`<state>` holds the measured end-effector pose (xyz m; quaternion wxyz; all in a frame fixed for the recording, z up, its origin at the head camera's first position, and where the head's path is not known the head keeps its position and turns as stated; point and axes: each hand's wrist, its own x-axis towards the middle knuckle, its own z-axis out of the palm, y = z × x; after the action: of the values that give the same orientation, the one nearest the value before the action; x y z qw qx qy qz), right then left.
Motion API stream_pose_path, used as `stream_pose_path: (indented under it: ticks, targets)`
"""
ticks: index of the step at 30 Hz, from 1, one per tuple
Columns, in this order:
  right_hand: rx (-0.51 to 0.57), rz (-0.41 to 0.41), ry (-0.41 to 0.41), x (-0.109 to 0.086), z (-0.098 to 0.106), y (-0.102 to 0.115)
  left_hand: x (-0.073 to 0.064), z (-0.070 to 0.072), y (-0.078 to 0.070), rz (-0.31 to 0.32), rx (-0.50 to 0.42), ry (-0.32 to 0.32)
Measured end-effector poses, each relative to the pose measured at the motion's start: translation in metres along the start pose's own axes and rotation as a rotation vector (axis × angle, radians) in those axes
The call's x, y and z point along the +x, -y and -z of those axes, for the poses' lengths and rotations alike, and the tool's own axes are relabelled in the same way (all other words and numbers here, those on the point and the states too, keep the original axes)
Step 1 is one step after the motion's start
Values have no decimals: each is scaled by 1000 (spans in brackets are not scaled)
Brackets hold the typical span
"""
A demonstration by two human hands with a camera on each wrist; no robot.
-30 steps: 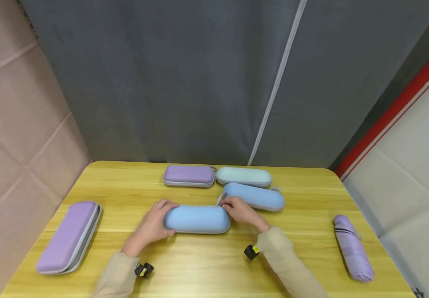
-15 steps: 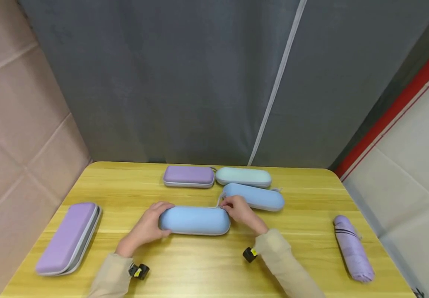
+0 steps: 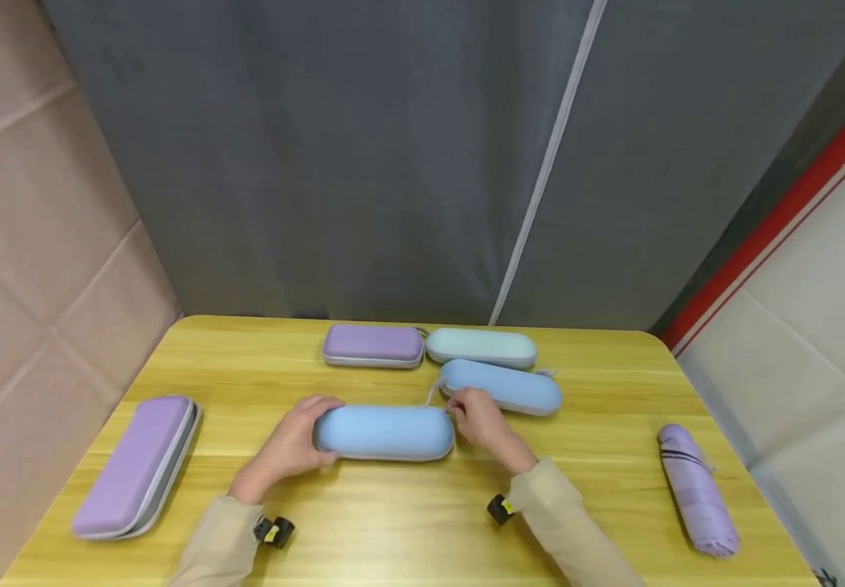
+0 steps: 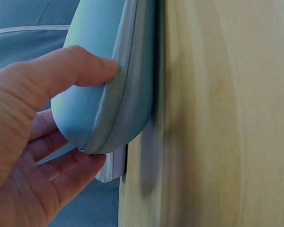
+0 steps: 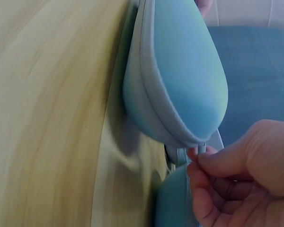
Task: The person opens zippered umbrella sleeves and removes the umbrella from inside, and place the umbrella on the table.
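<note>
A light blue hard zip case [image 3: 384,433] with a grey zip band lies lengthwise on the table. My left hand [image 3: 294,444] grips its left end; in the left wrist view the thumb presses the zip band and the other fingers curl round the opposite side. At the case's right end my right hand [image 3: 483,421] pinches the small zipper pull [image 5: 201,148] between thumb and forefinger, clearest in the right wrist view. A pale wrist strap [image 3: 433,393] stands up from the case's back right corner. The case looks zipped along the stretches that show.
Behind stand a second blue case [image 3: 502,386], a mint case [image 3: 481,347] and a purple case [image 3: 373,346]. A larger purple case [image 3: 138,467] lies at the left, partly unzipped. The folded lilac umbrella [image 3: 697,491] is at the right. A grey curtain [image 3: 334,163] hangs beyond the table [image 3: 393,530].
My left hand has shifted slightly left, with more of the case's left end showing. My right hand has moved a little right and towards me round the case's corner, still pinching.
</note>
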<state>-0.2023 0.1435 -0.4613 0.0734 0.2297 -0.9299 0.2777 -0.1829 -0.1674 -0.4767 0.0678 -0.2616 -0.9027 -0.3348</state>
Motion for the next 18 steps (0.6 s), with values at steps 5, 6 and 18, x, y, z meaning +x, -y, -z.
stream_pose_path:
  ticks: [5, 6, 18]
  targets:
    - [-35, 11, -21, -10, 3, -1, 0, 1, -2, 8, 16, -4]
    - [-38, 16, -19, -12, 4, -1, -1, 1, -2, 9, 20, -4]
    - [-53, -4, 21, -31, 3, 4, -6, 3, -7, 58, 53, -15]
